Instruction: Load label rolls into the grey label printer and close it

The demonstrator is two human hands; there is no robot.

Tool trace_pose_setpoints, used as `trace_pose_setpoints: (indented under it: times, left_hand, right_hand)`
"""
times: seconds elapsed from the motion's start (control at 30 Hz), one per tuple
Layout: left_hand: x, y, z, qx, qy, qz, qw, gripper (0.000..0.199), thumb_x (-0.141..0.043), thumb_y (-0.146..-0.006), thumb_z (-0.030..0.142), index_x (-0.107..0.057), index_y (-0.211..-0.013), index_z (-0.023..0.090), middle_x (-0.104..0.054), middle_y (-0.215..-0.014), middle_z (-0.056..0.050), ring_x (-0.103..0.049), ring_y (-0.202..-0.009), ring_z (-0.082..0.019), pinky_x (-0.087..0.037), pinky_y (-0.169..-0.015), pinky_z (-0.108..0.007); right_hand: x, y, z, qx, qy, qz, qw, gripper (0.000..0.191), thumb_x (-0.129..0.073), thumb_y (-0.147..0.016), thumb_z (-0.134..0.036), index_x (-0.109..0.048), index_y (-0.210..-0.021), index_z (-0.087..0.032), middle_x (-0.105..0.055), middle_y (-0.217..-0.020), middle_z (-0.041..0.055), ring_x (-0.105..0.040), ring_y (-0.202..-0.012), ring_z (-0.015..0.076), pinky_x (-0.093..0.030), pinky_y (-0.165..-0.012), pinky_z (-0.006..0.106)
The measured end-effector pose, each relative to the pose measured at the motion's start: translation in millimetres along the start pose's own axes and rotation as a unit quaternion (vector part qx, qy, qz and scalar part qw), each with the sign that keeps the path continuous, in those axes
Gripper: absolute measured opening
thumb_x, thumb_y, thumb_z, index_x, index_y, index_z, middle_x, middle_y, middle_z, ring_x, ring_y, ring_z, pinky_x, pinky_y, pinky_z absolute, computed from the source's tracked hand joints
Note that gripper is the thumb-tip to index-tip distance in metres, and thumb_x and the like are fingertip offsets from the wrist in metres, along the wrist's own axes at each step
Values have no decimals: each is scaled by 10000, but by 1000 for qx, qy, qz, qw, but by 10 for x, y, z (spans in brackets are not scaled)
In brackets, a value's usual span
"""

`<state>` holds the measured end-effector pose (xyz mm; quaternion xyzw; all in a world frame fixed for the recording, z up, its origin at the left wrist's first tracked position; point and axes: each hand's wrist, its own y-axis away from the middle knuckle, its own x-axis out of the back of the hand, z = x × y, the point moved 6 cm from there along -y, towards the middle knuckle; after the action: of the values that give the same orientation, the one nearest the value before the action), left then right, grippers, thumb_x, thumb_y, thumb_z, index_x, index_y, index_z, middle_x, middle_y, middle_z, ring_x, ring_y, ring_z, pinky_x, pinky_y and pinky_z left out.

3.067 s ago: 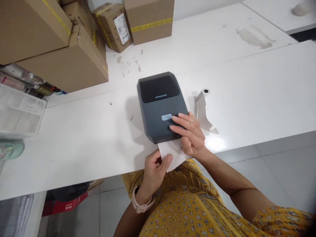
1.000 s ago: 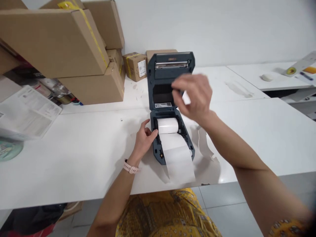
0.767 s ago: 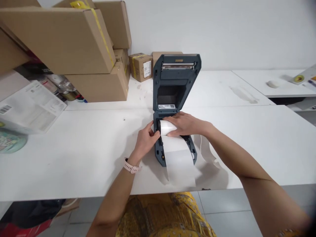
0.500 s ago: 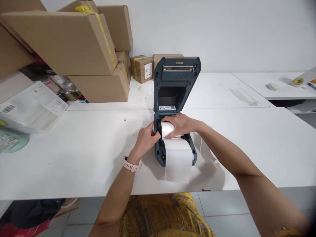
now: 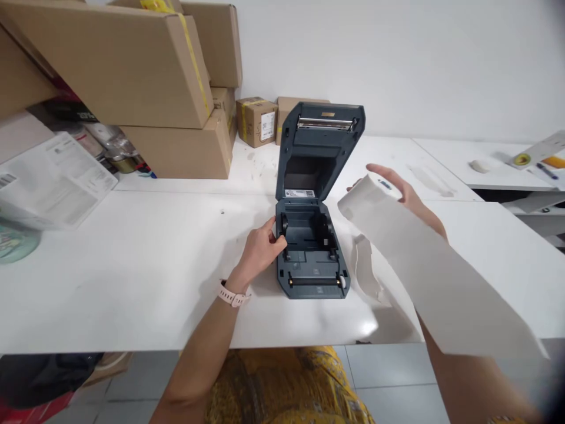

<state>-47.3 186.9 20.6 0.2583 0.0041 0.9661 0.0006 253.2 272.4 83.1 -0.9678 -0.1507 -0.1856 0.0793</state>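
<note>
A dark grey label printer (image 5: 304, 288) stands on the white table with its lid (image 5: 318, 141) tilted up and back. Its roll bay shows bare, with black roll holders on both sides. My left hand (image 5: 261, 246) grips the printer's left wall, thumb over the rim near the left holder. To the right of the printer, my right hand (image 5: 404, 188) holds a white paper roll (image 5: 364, 194) in the air, fingers behind it. A long strip of its paper hangs down across my right forearm.
Cardboard boxes (image 5: 145, 70) are stacked at the back left, beside a white carton (image 5: 62, 176). A small taped box (image 5: 256, 122) stands behind the printer. A torn paper piece (image 5: 367, 271) lies right of the printer. A pen (image 5: 547, 171) lies far right.
My right hand has lifted the paper roll out of the printer and carried it to the right, its strip trailing. My left hand stays at the printer's left side.
</note>
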Motion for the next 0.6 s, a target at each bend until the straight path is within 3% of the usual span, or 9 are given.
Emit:
trace_pose_setpoints:
  times: [0.07,0.13,0.23,0.37,0.47,0.53,0.6]
  left_hand:
    - [-6,-4,-17,2,7,0,1000,682,-556,-856,302,-541,-1514,121,-503,-576,81,-508,-559,-134,-470,-571,-248]
    - [-10,-8,-32,4,11,-1,1000,693,-560,-853,312,-534,-1518,120,-514,-583,82,-516,-562,-134,-477,-575,-250]
    - [-8,-14,-42,1,9,-1,1000,701,-561,-847,322,-537,-1515,112,-510,-581,85,-519,-555,-134,-478,-571,-251]
    - [-4,-21,-47,-4,9,0,1000,713,-557,-846,332,-530,-1521,105,-499,-577,88,-507,-537,-129,-473,-563,-248]
    - [-5,-20,-53,-4,14,1,1000,715,-564,-847,348,-531,-1520,109,-488,-573,88,-501,-536,-130,-464,-552,-246]
    - [-6,-18,-51,-6,20,1,1000,708,-566,-853,358,-537,-1517,114,-481,-570,88,-496,-531,-131,-460,-548,-246]
    - [-5,-15,-45,-8,23,1,1000,699,-567,-858,363,-542,-1515,124,-483,-571,87,-494,-526,-130,-459,-547,-245]
  right_hand:
    - [53,-73,167,-32,-4,14,999,867,-869,-670,-516,-527,-1448,-338,-731,-1252,93,-744,-951,315,-607,-707,411]
    - [64,-181,313,-21,17,32,999,757,-861,-637,-470,-600,-1321,-276,-693,-1306,107,-707,-1057,321,-604,-780,405]
    - [-47,-321,487,-3,90,18,996,681,-821,-645,-428,-600,-1256,-223,-632,-1383,128,-645,-1185,321,-574,-935,433]
    - [-205,-375,595,-14,148,-28,988,755,-846,-654,-412,-574,-1326,-202,-651,-1352,141,-654,-1171,328,-520,-1048,517]
    - [-147,-283,691,-34,78,-48,995,808,-823,-749,-459,-509,-1471,-274,-614,-1482,131,-608,-1330,328,-472,-1136,524]
    - [9,-146,827,-51,-20,-10,998,736,-750,-834,-506,-490,-1498,-325,-607,-1520,106,-583,-1401,299,-450,-1177,519]
    - [188,51,999,-62,-100,51,992,632,-732,-827,-511,-571,-1410,-326,-648,-1479,100,-603,-1391,292,-470,-1168,514]
